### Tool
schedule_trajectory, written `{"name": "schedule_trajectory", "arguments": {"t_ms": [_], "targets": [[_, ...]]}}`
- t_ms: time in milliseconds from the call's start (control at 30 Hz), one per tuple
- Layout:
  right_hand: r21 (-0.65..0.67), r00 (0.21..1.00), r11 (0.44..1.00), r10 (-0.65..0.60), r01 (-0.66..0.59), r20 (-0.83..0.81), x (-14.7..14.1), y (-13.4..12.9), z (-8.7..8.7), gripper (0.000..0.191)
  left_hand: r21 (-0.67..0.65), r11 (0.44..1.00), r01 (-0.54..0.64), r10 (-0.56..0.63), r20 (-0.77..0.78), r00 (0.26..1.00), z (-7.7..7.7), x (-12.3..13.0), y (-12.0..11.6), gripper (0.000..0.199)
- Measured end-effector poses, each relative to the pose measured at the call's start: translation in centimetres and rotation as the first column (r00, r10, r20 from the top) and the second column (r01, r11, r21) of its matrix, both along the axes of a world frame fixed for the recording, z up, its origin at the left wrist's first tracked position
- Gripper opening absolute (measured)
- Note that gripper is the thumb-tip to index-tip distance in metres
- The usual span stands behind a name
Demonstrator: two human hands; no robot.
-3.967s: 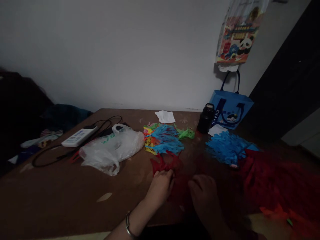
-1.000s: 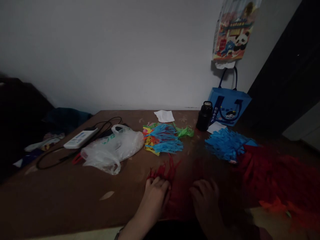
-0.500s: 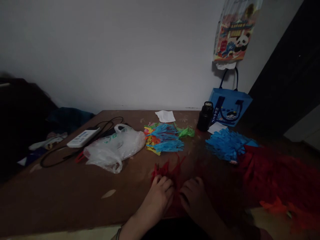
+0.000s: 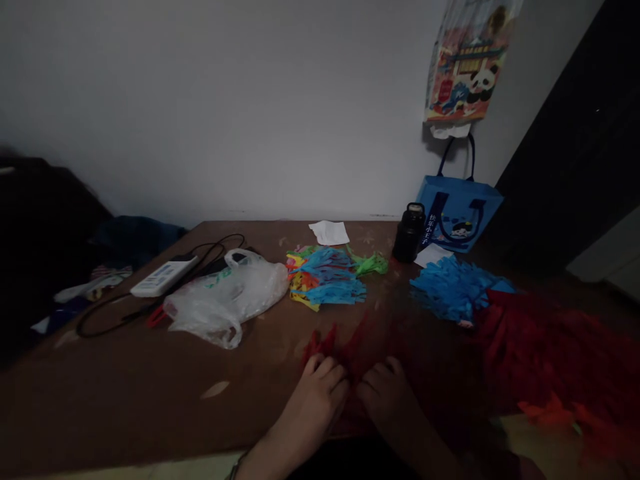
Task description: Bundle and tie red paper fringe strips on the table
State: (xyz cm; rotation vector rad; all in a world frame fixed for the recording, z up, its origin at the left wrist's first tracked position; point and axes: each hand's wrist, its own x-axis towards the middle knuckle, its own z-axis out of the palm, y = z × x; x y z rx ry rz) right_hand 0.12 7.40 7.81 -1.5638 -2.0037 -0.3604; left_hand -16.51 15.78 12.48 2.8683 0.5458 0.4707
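Observation:
Red fringed paper [image 4: 326,340] lies at the front of the brown table, its strips spreading beyond my fingers. My left hand [image 4: 323,390] is closed on its left part, fingers curled. Close beside it on the right, my right hand [image 4: 387,390] is also closed on the red paper, with a narrow gap between the hands. Dim light and blur hide the fingertips. Ahead of the hands sits a pile of blue, yellow and orange fringed tassels [image 4: 327,277], with a green tassel [image 4: 373,263] at its right.
A white plastic bag [image 4: 230,297] and a white power strip [image 4: 165,277] with black cable lie left. A black bottle [image 4: 409,233] and blue tote bag [image 4: 460,210] stand at the back right. Blue fringe [image 4: 453,290] and a red heap [image 4: 555,347] cover the right side.
My right hand's fingers have curled in closer and shifted slightly left. The red strips ahead of the hands have moved a little. The left hand stays nearly still.

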Motion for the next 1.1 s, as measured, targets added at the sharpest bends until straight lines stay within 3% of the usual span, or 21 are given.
{"name": "schedule_trajectory", "arguments": {"t_ms": [133, 333, 467, 567, 667, 833, 933, 1000, 1100], "targets": [[-0.006, 1.000, 1.000, -0.015, 0.015, 0.015, 0.6, -0.9, 0.1, 0.021, -0.057, 0.998, -0.008, 0.006, -0.035, 0.999, -0.5, -0.3, -0.3, 0.016], [-0.036, 0.983, 0.992, -0.124, 0.121, -0.137, 2.1, -2.3, -0.1, 0.023, -0.213, 0.959, -0.189, 0.176, -0.077, 0.981, -0.5, -0.2, -0.9, 0.018], [-0.078, 0.943, 0.969, -0.248, 0.236, -0.220, 1.6, -2.2, 0.0, 0.021, -0.183, 0.942, -0.281, 0.247, -0.191, 0.950, 0.2, 0.8, -0.8, 0.021], [-0.122, 0.921, 0.935, -0.351, 0.334, -0.168, 1.0, -1.8, 0.5, 0.017, -0.133, 0.931, -0.340, 0.299, -0.257, 0.919, 0.5, 1.3, -0.2, 0.021], [-0.154, 0.905, 0.903, -0.416, 0.401, -0.084, 0.6, -1.3, 0.9, 0.012, -0.123, 0.941, -0.316, 0.280, -0.245, 0.928, 0.5, 1.2, 0.1, 0.023], [-0.222, 0.897, 0.877, -0.441, 0.426, -0.022, 0.6, -0.9, 1.4, 0.012, -0.193, 0.960, -0.202, 0.180, -0.126, 0.976, 0.3, 0.6, -0.5, 0.017], [-0.292, 0.885, 0.856, -0.462, 0.427, -0.061, 0.6, -1.0, 2.0, 0.013, -0.208, 0.947, -0.244, 0.215, -0.154, 0.964, 0.4, 0.8, -0.7, 0.018], [-0.272, 0.881, 0.863, -0.464, 0.426, -0.093, 0.6, -1.1, 2.1, 0.014, -0.192, 0.936, -0.294, 0.258, -0.192, 0.947, 0.4, 1.1, -0.5, 0.017], [-0.140, 0.926, 0.925, -0.368, 0.354, -0.089, 0.7, -0.9, 1.5, 0.021, -0.156, 0.932, -0.328, 0.293, -0.211, 0.933, 0.3, 1.6, -0.1, 0.014]]}}
